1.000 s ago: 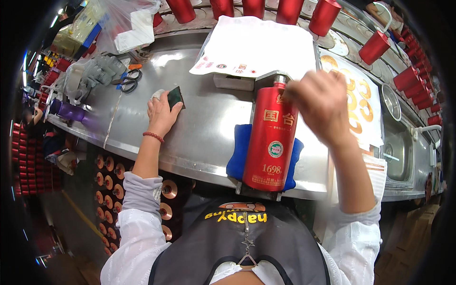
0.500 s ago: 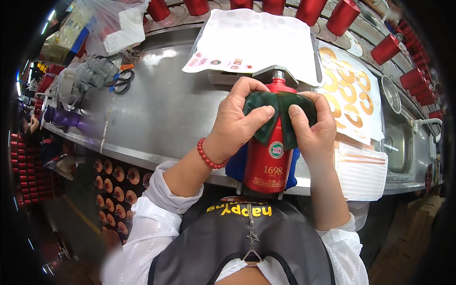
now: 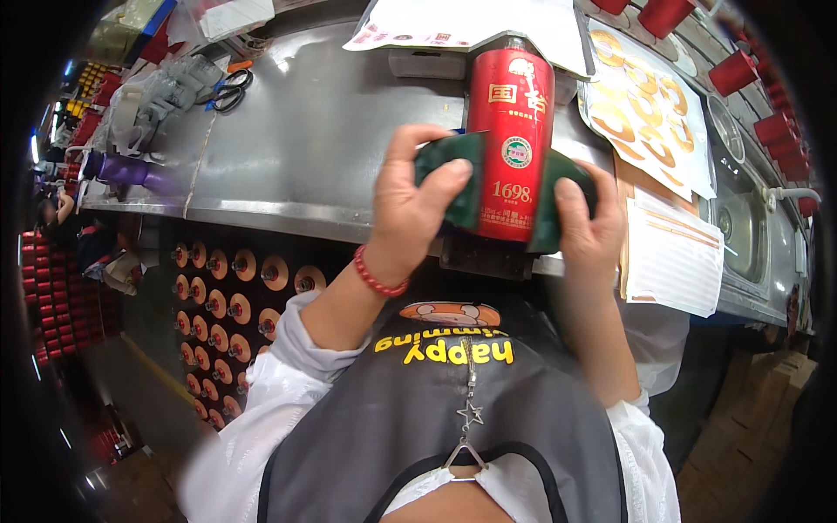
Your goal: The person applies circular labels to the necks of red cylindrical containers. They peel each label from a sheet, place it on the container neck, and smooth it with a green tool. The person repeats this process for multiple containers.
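Observation:
A red bottle with gold lettering and a round green-and-white emblem lies at the counter's front edge, neck pointing away from me. My left hand grips a dark green flat scraper between thumb and fingers, against the bottle's left side. On the right side, my right hand holds a second dark green flat scraper in the same way. Both scrapers rest along the lower half of the bottle. Beneath its base, a dark support shows at the counter edge.
A white label sheet lies beyond the bottle. To the right are a sheet of gold ring stickers, papers and a sink. Scissors and a purple bottle sit left. Racked bottles stand below the counter.
Both hands and scrapers have moved apart, from the bottle's shoulder to the sides of its lower body. The bottle's front, covered before, now shows. The view has shifted too.

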A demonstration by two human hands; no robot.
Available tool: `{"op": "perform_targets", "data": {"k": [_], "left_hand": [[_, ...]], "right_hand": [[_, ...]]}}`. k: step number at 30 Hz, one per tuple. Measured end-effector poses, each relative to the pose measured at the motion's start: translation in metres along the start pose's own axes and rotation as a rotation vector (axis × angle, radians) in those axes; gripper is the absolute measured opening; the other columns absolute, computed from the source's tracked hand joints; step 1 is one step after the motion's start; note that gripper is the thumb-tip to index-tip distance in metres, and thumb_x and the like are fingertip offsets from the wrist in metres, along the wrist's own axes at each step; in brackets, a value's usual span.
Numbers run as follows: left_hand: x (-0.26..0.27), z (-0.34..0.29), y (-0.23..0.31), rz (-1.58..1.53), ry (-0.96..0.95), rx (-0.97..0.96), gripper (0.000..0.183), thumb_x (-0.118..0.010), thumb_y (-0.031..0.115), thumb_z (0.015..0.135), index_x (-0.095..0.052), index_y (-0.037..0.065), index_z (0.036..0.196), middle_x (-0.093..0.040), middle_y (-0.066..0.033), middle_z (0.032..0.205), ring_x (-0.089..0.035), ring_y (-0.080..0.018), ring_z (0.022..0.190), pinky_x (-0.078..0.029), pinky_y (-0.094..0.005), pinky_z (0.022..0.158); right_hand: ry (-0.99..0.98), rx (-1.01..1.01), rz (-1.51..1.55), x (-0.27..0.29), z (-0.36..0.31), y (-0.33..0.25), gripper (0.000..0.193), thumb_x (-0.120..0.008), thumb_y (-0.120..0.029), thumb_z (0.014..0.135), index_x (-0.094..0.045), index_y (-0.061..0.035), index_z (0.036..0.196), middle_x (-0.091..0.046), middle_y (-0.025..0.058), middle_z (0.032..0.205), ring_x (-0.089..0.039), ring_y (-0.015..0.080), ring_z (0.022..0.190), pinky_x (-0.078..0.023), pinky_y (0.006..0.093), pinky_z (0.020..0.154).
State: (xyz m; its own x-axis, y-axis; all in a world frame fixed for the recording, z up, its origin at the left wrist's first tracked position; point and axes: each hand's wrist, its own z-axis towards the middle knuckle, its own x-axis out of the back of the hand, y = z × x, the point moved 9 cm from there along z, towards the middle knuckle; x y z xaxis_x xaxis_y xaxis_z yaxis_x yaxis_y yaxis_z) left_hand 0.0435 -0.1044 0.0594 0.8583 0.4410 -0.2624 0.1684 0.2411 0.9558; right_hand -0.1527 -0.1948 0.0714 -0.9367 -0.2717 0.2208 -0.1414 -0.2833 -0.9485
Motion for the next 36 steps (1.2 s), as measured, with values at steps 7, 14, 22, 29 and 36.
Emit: {"op": "perform_targets", "data": {"k": [7,14,22,29,36], "left_hand": [[-0.009,-0.012,-0.003,0.045,0.003,-0.042,0.023,-0.064,0.006,0.093,-0.056,0.005,0.115,-0.061,-0.0025,0.1,-0.057,-0.006,0.09,-0.05,-0.0228,0.079],[-0.022,-0.01,0.006,0.15,-0.108,-0.145,0.027,-0.065,0.005,0.095,-0.056,0.005,0.12,-0.064,-0.0011,0.103,-0.06,-0.0051,0.089,-0.051,-0.021,0.077],[-0.055,-0.049,0.078,1.012,-0.46,-1.082,0.037,-0.074,0.002,0.07,-0.075,0.011,0.107,-0.065,-0.002,0.088,-0.058,-0.0233,0.078,-0.051,-0.0353,0.073],[-0.039,0.042,0.045,0.66,-0.59,-0.365,0.025,-0.069,0.009,0.086,-0.064,0.002,0.11,-0.067,-0.0119,0.1,-0.065,-0.0209,0.086,-0.052,-0.0317,0.079],[-0.02,0.141,-0.002,0.245,-0.289,-0.134,0.026,-0.068,0.024,0.092,-0.064,0.007,0.112,-0.065,-0.0021,0.096,-0.06,-0.0095,0.09,-0.052,-0.0266,0.08]], "right_hand": [[-0.032,0.031,-0.029,-0.008,-0.015,-0.003,0.024,-0.063,-0.015,0.097,-0.061,0.0001,0.116,-0.068,0.0077,0.097,-0.063,0.0116,0.089,-0.051,0.0268,0.079],[-0.113,-0.062,0.114,-0.021,-0.016,-0.004,0.024,-0.067,-0.016,0.096,-0.06,0.0013,0.111,-0.067,0.0043,0.094,-0.061,0.0098,0.084,-0.05,0.0241,0.078],[-0.307,0.845,-0.494,-0.016,-0.027,-0.078,0.019,-0.074,-0.006,0.075,-0.068,-0.0097,0.094,-0.063,0.0039,0.092,-0.055,0.0239,0.078,-0.038,0.0381,0.078],[-0.617,0.52,-0.299,-0.038,0.044,-0.058,0.022,-0.074,-0.015,0.081,-0.063,-0.0031,0.095,-0.062,0.0147,0.086,-0.062,0.0334,0.079,-0.047,0.0398,0.071],[-0.196,0.352,-0.333,-0.014,0.153,-0.022,0.027,-0.071,-0.025,0.091,-0.066,-0.0009,0.101,-0.067,0.0088,0.08,-0.063,0.0151,0.074,-0.052,0.0297,0.069]]}}
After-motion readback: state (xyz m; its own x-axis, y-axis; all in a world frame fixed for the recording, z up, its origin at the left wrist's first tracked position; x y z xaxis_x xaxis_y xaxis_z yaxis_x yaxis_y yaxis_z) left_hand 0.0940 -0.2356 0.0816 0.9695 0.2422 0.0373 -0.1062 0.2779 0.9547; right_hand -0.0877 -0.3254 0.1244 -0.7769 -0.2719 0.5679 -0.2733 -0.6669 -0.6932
